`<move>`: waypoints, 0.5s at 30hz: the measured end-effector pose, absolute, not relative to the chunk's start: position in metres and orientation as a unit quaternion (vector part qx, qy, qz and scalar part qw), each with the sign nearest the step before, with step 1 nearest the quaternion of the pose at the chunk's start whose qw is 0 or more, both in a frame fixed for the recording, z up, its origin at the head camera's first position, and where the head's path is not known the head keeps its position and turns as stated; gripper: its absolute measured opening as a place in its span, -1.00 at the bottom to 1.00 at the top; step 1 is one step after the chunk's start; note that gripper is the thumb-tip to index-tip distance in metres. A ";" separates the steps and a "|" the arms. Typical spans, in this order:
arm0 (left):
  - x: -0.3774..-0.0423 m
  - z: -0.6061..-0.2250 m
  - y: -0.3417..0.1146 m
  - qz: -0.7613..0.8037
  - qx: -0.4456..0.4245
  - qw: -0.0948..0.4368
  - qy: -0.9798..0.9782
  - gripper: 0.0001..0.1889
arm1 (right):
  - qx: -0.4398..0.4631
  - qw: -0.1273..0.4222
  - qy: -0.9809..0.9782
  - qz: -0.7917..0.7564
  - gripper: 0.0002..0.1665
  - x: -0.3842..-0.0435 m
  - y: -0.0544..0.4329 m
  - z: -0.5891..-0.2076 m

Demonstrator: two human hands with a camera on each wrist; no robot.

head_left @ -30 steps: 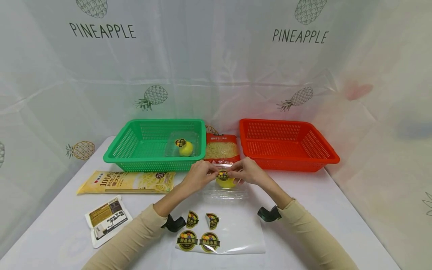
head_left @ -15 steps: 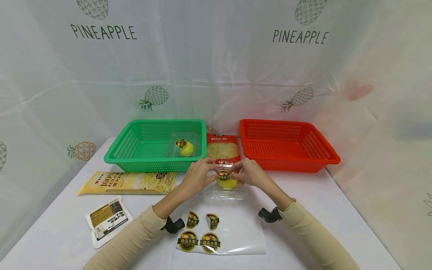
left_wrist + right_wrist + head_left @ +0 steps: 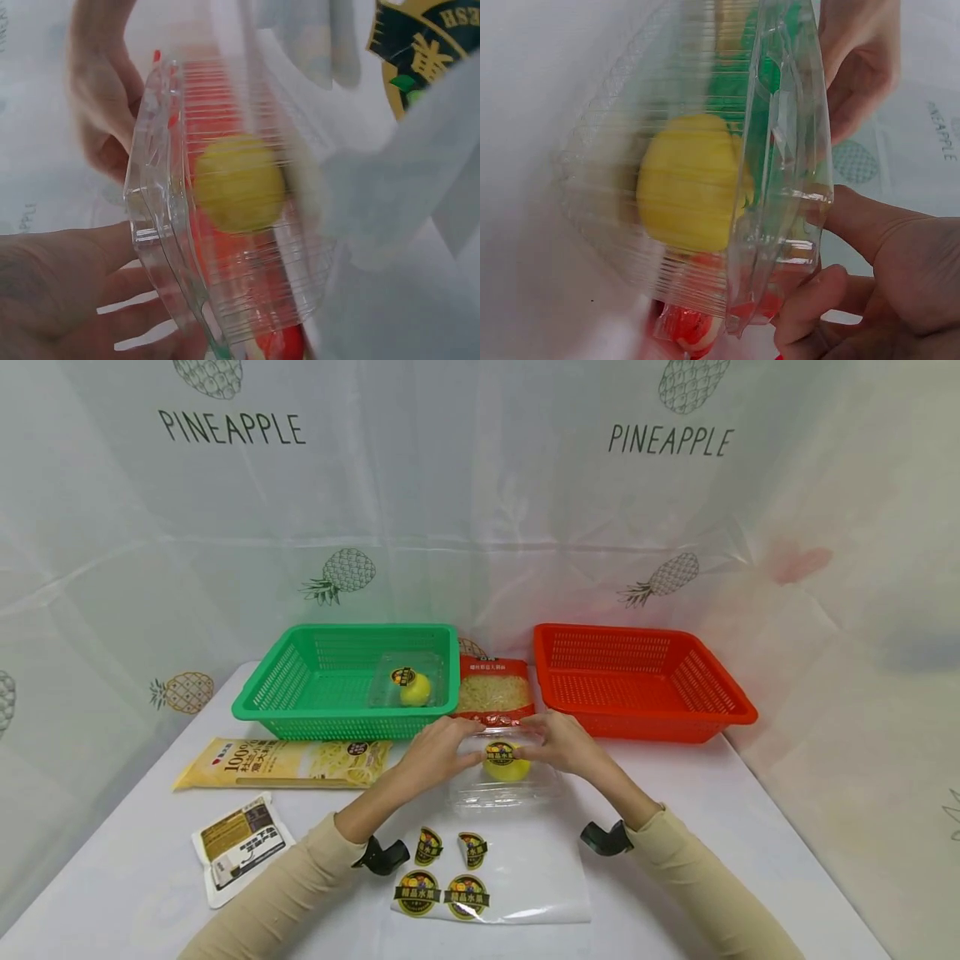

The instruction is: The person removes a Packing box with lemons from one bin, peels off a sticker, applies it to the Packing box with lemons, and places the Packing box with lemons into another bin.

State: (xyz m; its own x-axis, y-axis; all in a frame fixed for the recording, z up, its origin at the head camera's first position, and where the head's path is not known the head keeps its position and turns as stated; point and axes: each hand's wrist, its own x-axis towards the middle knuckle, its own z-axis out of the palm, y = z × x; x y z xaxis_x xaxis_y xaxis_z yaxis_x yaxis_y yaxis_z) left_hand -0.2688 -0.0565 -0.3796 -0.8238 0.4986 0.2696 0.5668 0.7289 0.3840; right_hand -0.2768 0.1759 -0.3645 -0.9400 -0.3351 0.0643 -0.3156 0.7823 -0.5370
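Observation:
A clear plastic fruit box [image 3: 502, 795] with a yellow round fruit [image 3: 510, 770] inside rests on the table in front of me. On its lid sits a round black-and-gold sticker [image 3: 500, 752]. My left hand [image 3: 433, 760] is at the box's left side, fingers extended along the lid edge in the left wrist view. At the right side, my right hand [image 3: 567, 745] has its thumb and fingers spread near the sticker, with fingertips at the lid edge [image 3: 817, 195] in the right wrist view. Neither hand pinches the sticker.
Behind stand a green basket [image 3: 345, 727] holding another stickered fruit box [image 3: 384, 681] and a red basket [image 3: 637, 725], with a red pasta bag [image 3: 493, 692] between. A yellow pasta pack [image 3: 281, 766] and white pouch [image 3: 242, 850] lie left. Nearer is a sticker sheet [image 3: 536, 881].
Both hands have let go of the sticker, which stays on the lid. Their fingers have spread apart toward the box's two sides.

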 end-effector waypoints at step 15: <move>-0.276 -0.380 -0.058 -0.255 -0.305 0.039 -0.917 -0.58 | -0.192 0.059 0.929 -0.311 -0.30 -0.285 0.182 -0.364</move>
